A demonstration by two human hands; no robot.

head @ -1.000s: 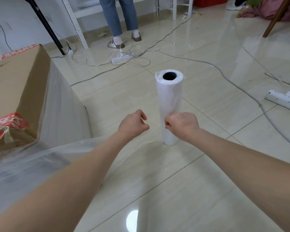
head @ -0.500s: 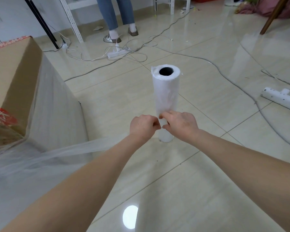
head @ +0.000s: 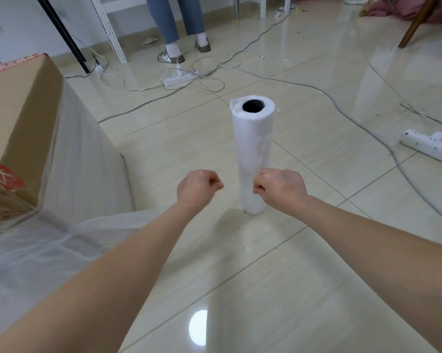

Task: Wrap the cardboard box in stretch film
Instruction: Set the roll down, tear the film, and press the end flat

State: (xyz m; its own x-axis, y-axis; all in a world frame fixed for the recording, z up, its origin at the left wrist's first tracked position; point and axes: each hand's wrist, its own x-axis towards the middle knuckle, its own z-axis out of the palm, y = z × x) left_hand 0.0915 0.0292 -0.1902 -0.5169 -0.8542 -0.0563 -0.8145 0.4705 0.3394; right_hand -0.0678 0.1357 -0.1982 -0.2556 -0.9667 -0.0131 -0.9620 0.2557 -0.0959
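Fingers (head: 216, 184) of the left hand (head: 197, 191) are curled into a loose fist, thumb tip against forefinger as if pinching film; whether anything clear sits in that pinch I cannot tell. The right hand (head: 281, 189) is also closed, its fingers (head: 259, 187) pinched at the lower part of the stretch film roll (head: 253, 154), seemingly on the loose film edge, though the film itself is too clear to make out there.

In the head view, the one view there is, the roll stands upright on the floor (head: 316, 276), just beyond the hands at about twelve o'clock from them. The cardboard box (head: 21, 118) sits at nine to ten o'clock, its near side already veiled in film. A cloudy sheet of film (head: 62, 240) trails from the box corner towards the left forearm.

The step looks like tearing or parting the film between the hands. To do it well, I would say keep the two pinches close together, pull sharply apart, and steady the roll so that it does not topple.

Half a second ago the two hands were touching in front of the roll; now they are apart, with a clear gap between them, and the roll stands where it stood.
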